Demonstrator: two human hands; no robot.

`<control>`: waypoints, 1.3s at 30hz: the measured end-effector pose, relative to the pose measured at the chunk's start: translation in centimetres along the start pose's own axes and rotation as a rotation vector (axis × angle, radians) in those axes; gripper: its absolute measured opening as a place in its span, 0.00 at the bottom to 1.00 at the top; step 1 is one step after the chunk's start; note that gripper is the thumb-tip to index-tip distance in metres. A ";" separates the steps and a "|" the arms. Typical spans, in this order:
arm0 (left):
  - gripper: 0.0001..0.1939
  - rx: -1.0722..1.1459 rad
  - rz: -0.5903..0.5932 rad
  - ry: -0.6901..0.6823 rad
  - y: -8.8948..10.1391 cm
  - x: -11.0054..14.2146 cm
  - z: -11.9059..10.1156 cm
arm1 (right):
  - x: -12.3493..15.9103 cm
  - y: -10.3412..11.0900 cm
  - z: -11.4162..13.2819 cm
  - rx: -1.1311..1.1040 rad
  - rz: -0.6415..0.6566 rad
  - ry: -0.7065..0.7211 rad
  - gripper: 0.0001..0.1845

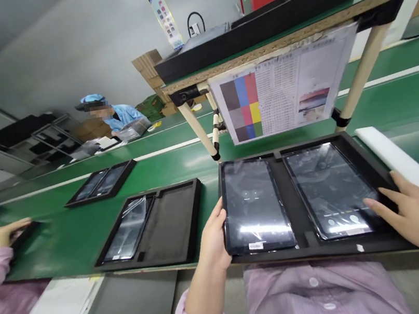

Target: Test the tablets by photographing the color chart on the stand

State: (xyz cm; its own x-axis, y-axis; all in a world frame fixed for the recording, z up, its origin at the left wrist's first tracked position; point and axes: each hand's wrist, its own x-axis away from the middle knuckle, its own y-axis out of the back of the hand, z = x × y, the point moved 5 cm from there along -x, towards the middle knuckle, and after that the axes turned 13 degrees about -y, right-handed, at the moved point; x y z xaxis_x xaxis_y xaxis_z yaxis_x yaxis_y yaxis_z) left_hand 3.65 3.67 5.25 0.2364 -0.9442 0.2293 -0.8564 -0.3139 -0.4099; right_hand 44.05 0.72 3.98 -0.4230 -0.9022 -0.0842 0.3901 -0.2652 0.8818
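A black tray (304,250) lies in front of me on the green belt, holding two dark tablets side by side. My left hand (214,240) grips the left edge of the left tablet (254,205), thumb on its rim. My right hand (410,211) reaches in from the right, fingers stretched out, fingertips resting on the right tablet (330,189) near its lower right corner.
A second black tray (185,218) with one tablet in its left slot lies to the left, a third tray (101,183) further back. A shelf frame carries a colour chart sheet (281,88). A co-worker's hands (3,235) are at far left; another person works behind.
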 end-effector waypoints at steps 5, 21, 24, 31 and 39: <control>0.16 -0.200 -0.103 -0.149 0.8 -0.8 0.2 | -0.3 0.7 2.1 -0.124 0.040 -0.192 0.33; 0.19 -0.575 0.537 -0.543 -6.0 5.3 0.7 | 0.7 3.8 6.3 -0.846 0.277 -0.380 0.68; 0.33 -0.395 0.587 -0.442 -7.5 6.2 1.1 | 2.2 4.1 7.6 -0.975 0.271 -0.213 0.64; 0.44 -0.550 0.291 -1.011 -8.0 8.3 -1.2 | 3.9 0.5 12.9 -1.434 0.310 0.165 0.37; 0.62 -0.982 0.191 -1.234 -7.7 7.7 -0.3 | 2.0 -1.2 14.0 -1.418 0.375 0.147 0.41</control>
State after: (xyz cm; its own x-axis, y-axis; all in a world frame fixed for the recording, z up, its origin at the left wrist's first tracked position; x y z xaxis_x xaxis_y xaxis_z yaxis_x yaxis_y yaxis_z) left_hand 11.92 -1.21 10.40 -0.1118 -0.6116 -0.7832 -0.7507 -0.4644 0.4698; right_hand 31.28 4.02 9.25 -0.0676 -0.9945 -0.0806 0.9491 -0.0392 -0.3124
